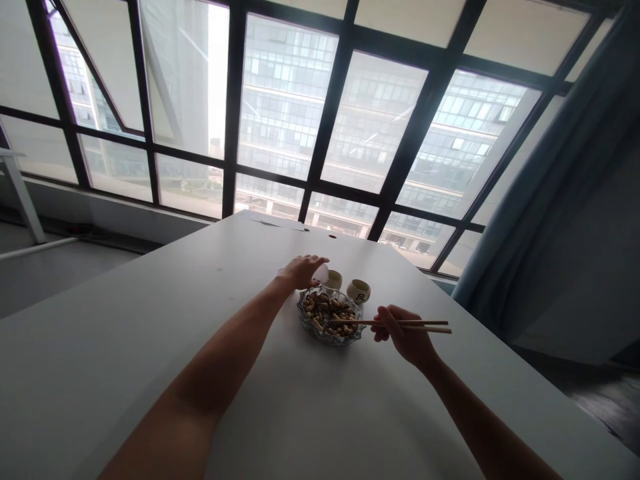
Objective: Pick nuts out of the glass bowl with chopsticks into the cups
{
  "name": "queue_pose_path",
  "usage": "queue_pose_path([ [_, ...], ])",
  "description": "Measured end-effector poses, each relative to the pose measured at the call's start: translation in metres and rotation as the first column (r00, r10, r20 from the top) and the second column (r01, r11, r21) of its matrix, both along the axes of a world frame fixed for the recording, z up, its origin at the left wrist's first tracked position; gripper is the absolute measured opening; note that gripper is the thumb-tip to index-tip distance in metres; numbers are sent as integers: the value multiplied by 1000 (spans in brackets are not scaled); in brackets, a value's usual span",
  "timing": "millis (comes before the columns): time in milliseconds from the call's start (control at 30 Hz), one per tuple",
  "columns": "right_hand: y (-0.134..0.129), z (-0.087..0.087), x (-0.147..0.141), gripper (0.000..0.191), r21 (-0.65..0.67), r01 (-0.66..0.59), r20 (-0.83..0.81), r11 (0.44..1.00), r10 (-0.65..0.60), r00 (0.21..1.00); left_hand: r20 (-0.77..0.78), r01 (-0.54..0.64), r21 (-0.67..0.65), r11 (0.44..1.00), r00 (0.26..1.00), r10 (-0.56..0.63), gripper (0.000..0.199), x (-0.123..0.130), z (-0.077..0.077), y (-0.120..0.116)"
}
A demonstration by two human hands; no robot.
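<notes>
Pale, slim wooden chopsticks (427,323): likely light, stiff; grip mid-length, as your right hand (403,332) does. Left hand (301,271) apart, by clear scalloped glass bowl (334,339); grip unclear.

A plain white desk (280,420) stretches off toward 12 o'clock. On it stands a clear glass bowl (334,340) with a wavy rim. From the bowl, a pale cup (335,279) sits close at 12 o'clock, a second cup (358,291) bearing a dark mark at 1, and a white sheet (283,223) lies well off at 11.
</notes>
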State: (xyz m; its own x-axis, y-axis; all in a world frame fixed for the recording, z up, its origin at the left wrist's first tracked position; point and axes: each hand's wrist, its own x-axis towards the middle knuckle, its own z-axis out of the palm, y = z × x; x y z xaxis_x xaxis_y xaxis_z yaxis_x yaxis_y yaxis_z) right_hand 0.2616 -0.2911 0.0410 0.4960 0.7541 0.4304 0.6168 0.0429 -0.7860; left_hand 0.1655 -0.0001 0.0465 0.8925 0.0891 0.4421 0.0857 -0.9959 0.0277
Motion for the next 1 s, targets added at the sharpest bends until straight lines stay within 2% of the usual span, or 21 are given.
queue_pose_path([
  [100, -1, 0, -9, 50, -29, -20, 142, 999, 24, 990, 2, -23, 15, 1000, 1000, 23, 68, -1, -1, 1],
  [200, -1, -2, -11, 49, -34, -33, 211, 999, 40, 977, -1, -35, 14, 999, 999, 35, 66, -1, -2, 1],
  [700, 0, -7, -7, 44, -16, -34, 247, 999, 37, 968, -8, -59, -5, 998, 998, 59, 64, 3, -9, 1],
  [1000, 3, -17, -9, 42, 19, -23, 201, 1000, 18, 979, 14, -36, 0, 999, 999, 36, 62, 5, -9, 2],
])
